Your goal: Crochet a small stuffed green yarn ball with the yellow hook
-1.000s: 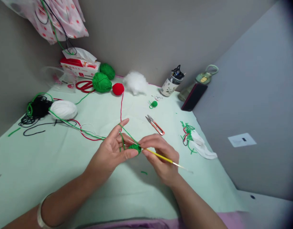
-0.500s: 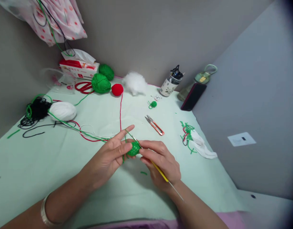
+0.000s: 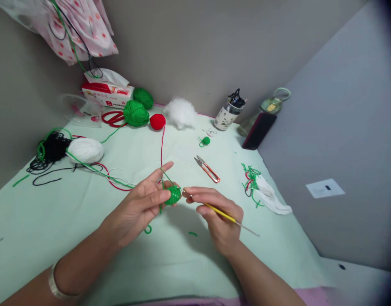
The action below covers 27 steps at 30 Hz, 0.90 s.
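Note:
Pinched between the thumb and fingers of my left hand is a small round green crochet piece. Green yarn runs from it up over my raised left index finger. My right hand grips a crochet hook with a yellow handle, held like a pencil. The hook's tip meets the right edge of the green piece; whether it sits inside a stitch I cannot tell. Thread snips with orange handles lie beyond my right hand. A small green crocheted ball with a yarn tail rests farther back.
At the back are green yarn, a red yarn ball, white stuffing, a tissue box, a pen jar and a phone against a bottle. White yarn and tangled black yarn lie left. Yarn scraps lie right.
The crochet piece and my left hand have shifted slightly left. My right hand has tilted the hook flatter, its back end swinging up and right. A green yarn loop on the table is now uncovered.

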Each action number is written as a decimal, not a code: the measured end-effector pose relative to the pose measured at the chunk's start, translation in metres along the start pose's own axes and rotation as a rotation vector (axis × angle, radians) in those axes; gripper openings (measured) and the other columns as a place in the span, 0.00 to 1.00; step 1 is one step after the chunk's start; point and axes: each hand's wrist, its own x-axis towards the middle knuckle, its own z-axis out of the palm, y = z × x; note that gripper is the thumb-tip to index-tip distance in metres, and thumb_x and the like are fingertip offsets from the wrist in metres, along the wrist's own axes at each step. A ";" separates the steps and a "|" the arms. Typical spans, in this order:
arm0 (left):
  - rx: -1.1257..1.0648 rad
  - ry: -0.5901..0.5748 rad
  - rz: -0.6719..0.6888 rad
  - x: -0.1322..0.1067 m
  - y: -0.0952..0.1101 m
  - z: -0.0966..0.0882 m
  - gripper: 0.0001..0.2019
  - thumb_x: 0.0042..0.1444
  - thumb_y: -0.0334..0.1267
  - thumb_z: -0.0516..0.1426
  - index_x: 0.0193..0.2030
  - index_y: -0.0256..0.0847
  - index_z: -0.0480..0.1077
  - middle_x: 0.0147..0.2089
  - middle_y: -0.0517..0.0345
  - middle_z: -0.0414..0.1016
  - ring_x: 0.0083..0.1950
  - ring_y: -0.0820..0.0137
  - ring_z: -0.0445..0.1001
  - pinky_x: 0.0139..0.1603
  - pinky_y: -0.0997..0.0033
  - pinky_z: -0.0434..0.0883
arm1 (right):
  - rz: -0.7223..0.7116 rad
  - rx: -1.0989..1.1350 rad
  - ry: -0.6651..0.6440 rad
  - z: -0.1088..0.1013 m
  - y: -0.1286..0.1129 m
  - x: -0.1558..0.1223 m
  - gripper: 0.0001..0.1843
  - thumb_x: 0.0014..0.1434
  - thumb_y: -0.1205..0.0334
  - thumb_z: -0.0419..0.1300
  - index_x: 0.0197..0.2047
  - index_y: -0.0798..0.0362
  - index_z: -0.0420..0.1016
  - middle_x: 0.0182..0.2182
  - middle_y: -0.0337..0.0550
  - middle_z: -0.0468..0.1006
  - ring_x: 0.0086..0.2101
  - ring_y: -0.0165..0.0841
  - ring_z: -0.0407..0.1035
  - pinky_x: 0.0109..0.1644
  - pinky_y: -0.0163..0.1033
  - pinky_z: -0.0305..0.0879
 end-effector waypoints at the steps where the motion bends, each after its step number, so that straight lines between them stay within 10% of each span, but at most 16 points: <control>1: 0.002 0.010 -0.001 0.000 0.001 0.000 0.38 0.54 0.33 0.69 0.70 0.48 0.63 0.41 0.60 0.75 0.39 0.74 0.73 0.45 0.74 0.68 | 0.033 0.022 0.016 0.001 0.000 0.001 0.11 0.64 0.65 0.65 0.48 0.43 0.84 0.46 0.43 0.86 0.45 0.38 0.81 0.48 0.47 0.81; 27: 0.129 0.053 0.010 0.004 0.009 -0.006 0.24 0.61 0.35 0.62 0.64 0.42 0.71 0.40 0.57 0.73 0.36 0.73 0.70 0.37 0.74 0.69 | 0.494 0.360 -0.001 -0.011 -0.003 0.022 0.07 0.59 0.56 0.70 0.37 0.51 0.84 0.35 0.45 0.88 0.32 0.35 0.83 0.38 0.39 0.82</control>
